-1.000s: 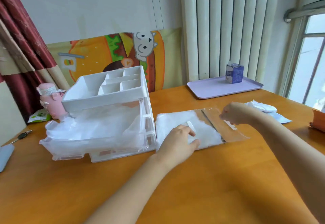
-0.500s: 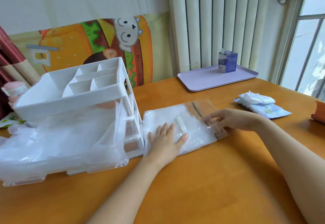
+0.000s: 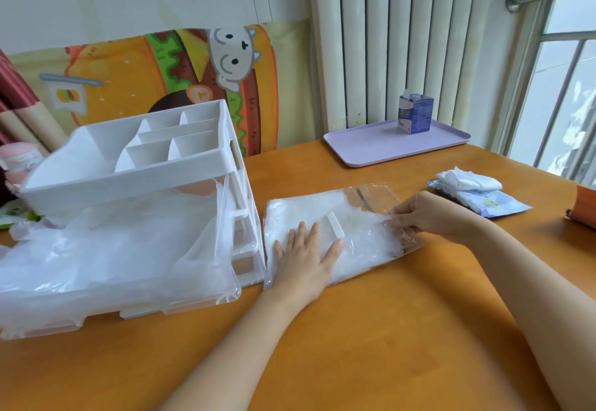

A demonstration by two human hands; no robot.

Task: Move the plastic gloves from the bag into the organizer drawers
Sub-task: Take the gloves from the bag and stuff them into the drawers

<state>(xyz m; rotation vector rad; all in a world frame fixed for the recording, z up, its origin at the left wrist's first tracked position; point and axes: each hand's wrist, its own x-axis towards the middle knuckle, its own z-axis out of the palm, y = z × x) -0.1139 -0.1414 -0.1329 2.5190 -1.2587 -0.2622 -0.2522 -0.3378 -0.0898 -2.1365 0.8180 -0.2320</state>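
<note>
Head view: beneath the organizer, its pulled-out drawer already holds a heap of plastic gloves. The bag, on the counter just right of the organizer, looks well stocked, so I judge the job partway done. The left hand presses it flat, grip released. The right hand pinches the bag's mouth; whether that grip also holds a glove is unclear. The drawer's left end is cut off.

Head cam, wide-angle, looks fwd/down, close over table.
</note>
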